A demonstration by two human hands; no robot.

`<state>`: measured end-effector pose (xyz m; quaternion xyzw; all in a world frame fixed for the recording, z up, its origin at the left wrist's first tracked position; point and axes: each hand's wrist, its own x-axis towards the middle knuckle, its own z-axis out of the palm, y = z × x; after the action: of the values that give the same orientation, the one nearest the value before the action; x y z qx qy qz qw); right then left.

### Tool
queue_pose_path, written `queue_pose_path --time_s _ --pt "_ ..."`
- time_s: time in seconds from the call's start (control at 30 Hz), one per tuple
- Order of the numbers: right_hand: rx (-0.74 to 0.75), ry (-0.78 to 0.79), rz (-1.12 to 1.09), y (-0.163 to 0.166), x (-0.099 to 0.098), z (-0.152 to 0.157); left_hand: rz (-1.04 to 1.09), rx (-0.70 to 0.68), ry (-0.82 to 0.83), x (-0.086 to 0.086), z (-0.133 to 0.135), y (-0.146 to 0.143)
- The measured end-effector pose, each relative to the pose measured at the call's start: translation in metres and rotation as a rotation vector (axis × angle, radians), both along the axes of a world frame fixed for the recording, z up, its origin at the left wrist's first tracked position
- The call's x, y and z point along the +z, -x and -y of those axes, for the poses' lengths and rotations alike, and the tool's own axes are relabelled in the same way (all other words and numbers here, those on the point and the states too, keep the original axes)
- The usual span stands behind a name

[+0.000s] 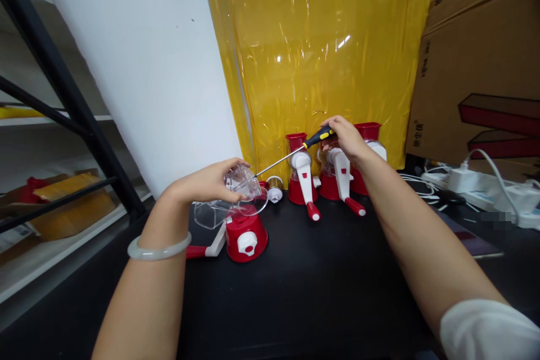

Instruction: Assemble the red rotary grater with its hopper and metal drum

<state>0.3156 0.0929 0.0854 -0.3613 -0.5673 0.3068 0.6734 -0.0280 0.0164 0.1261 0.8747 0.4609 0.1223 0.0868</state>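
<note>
My left hand [208, 183] is closed on the clear plastic top [238, 197] of a red hand-crank grinder [246, 236] that stands on the black table [312, 292]. My right hand [346, 136] grips the black and yellow handle of a screwdriver [295, 153]. Its metal shaft slants down to the left, and the tip reaches the clear top by my left fingers. A pale bangle circles my left wrist.
Three more red and white crank grinders [333, 177] stand at the back against a yellow plastic sheet [312, 45]. A small metal drum [275, 187] lies beside them. White power strips and cables [485, 185] sit right, cardboard boxes [476, 67] behind, a black shelf frame [76, 118] left.
</note>
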Motion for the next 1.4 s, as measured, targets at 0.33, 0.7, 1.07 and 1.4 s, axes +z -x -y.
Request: queue_pose_path --time_s 0.33,0.7,1.07,1.4 --pt "-0.051 -0.055 0.106 -0.002 0.0 0.004 -0.024 0.014 -0.039 0.001 0.004 -0.004" --pt "-0.146 -0.07 0.003 0.007 0.001 0.002 -0.185 0.158 -0.403 0.005 0.02 -0.009" --pt "-0.021 -0.055 -0.139 0.006 -0.001 -0.005 -0.2 0.181 -0.502 0.009 0.032 -0.007" --pt "-0.074 -0.091 -0.087 0.01 -0.002 -0.006 -0.278 0.234 -0.551 0.008 0.034 -0.014"
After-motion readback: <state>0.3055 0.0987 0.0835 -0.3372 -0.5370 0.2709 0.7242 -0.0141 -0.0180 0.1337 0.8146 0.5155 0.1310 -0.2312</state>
